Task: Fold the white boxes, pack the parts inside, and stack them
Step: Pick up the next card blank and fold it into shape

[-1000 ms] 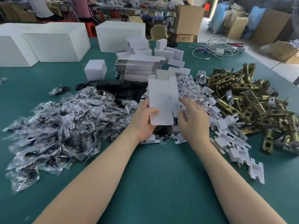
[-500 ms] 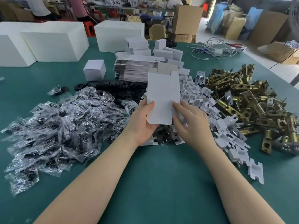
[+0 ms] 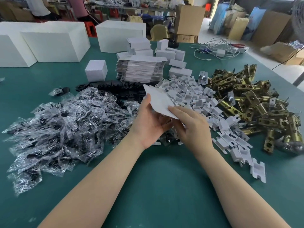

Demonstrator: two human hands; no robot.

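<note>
One flat white box blank [image 3: 158,102], tilted, pinched between fingers of left hand [image 3: 150,122] and right hand [image 3: 191,127].

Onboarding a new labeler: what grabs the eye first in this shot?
Center: the left hand and right hand hold a flat white box blank above the green table. A glittering heap of clear plastic bags fills the left, a pile of brass latches the right.

Bagged parts [image 3: 62,129] left of latches [image 3: 250,102]
</note>
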